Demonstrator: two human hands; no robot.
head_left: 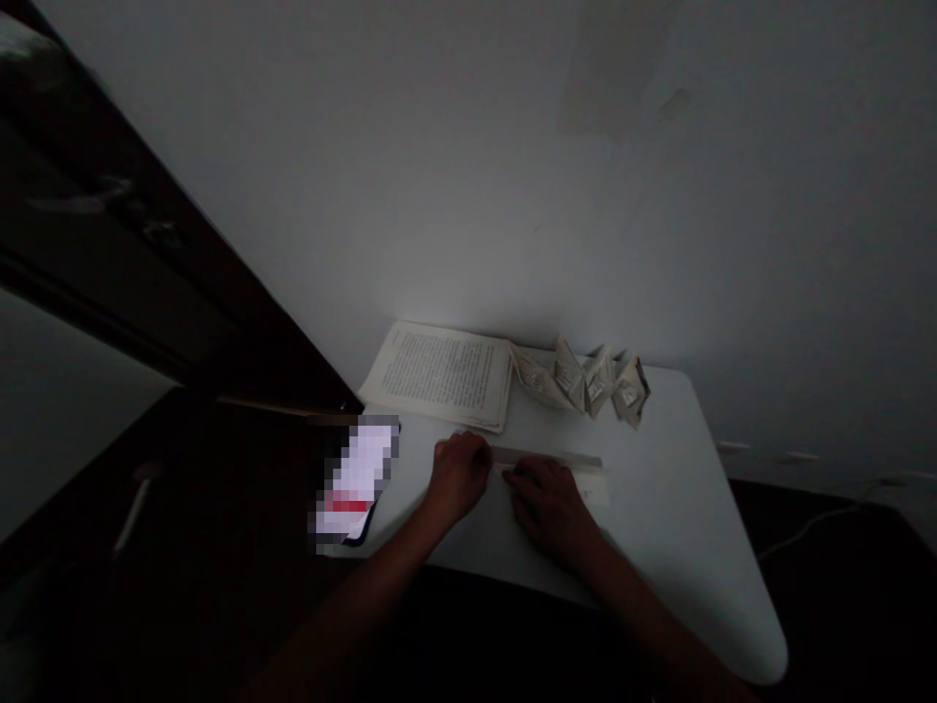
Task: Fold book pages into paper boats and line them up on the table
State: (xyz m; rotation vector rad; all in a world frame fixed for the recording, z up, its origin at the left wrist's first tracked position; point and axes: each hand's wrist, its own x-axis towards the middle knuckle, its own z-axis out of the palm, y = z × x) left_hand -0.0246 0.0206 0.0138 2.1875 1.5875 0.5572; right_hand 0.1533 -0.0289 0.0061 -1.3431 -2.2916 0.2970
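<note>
A sheet of paper (pixel 596 485), with a fold running along its far edge, lies on the white table in front of me. My left hand (pixel 461 474) has its fingers curled together at the sheet's left end, pinching the folded edge. On the nearer middle of the paper rests my right hand (pixel 546 503), fingers bent and pressed against the fold. Both hands cover much of the sheet, so its left part is hidden. Beyond them stand several folded paper boats (pixel 567 376) in a row, made from printed pages.
A stack of printed pages (pixel 446 376) lies at the back left of the table (pixel 680 547), against the wall. A phone (pixel 358 478) with a lit, blurred screen sits at the left edge. A dark door (pixel 146 225) stands at the left; a cable (pixel 812 527) runs at the right.
</note>
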